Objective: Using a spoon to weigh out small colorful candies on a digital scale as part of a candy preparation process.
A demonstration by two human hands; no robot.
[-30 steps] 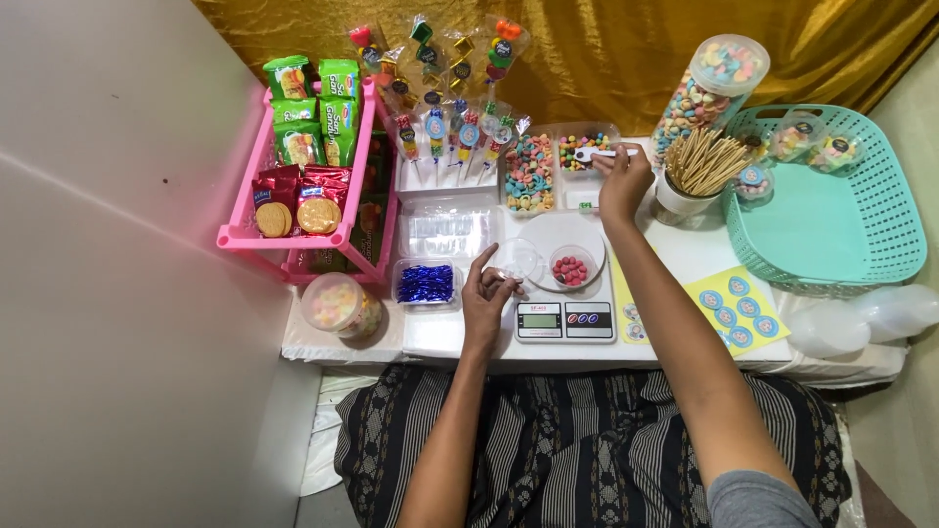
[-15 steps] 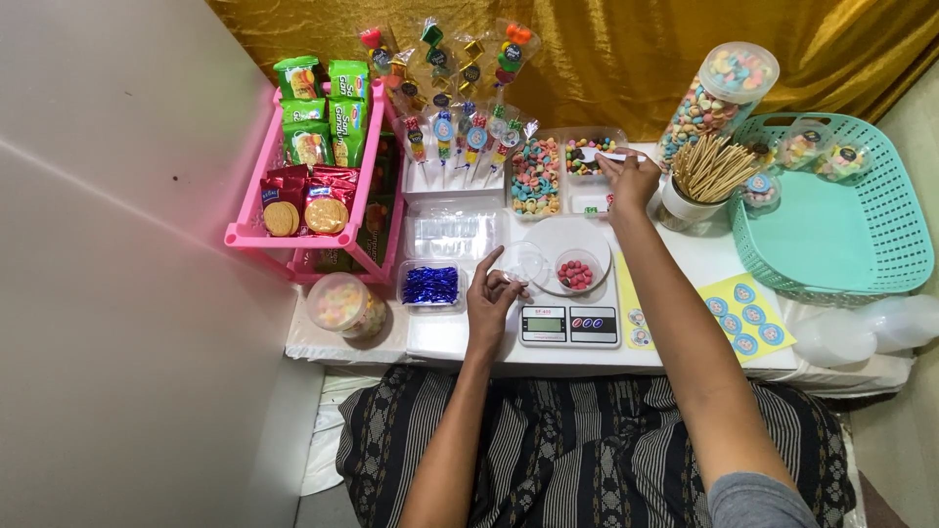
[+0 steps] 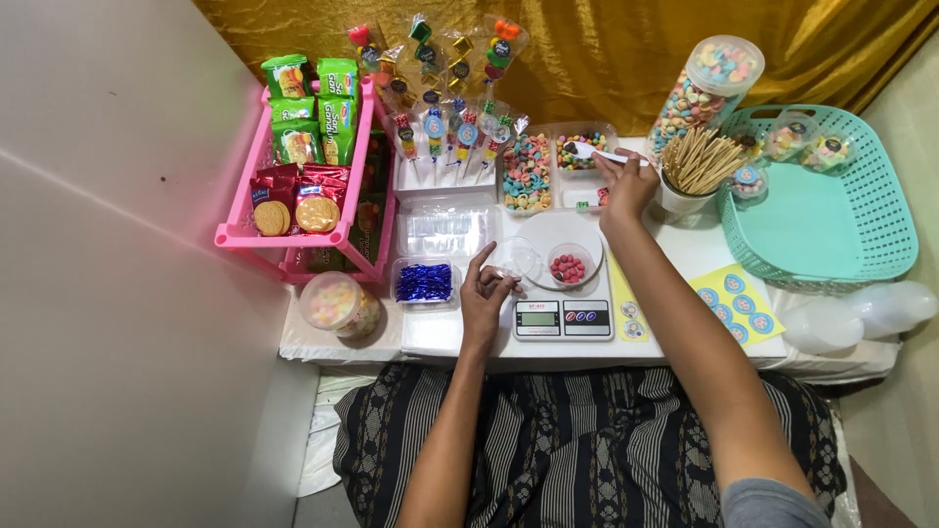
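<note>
Little moved: right hand [image 3: 628, 188] still pinches white plastic spoon [image 3: 599, 153] over clear candy tray [image 3: 577, 156]; left hand [image 3: 484, 293], fingers loose and empty, stays beside clear plastic cup [image 3: 567, 266] on white scale [image 3: 562, 318].

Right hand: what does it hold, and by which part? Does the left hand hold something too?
The right hand holds a white spoon by its handle end, bowl over a candy tray. The left hand rests beside the scale; whether it grips anything cannot be told.

The picture's bottom edge is cutting off both arms at the elbows. The right hand [image 3: 626, 186] is hiding the handle of the small white plastic spoon [image 3: 587, 151]. The tiny numbers on the white kitchen scale [image 3: 562, 318] are showing too small to read.
</note>
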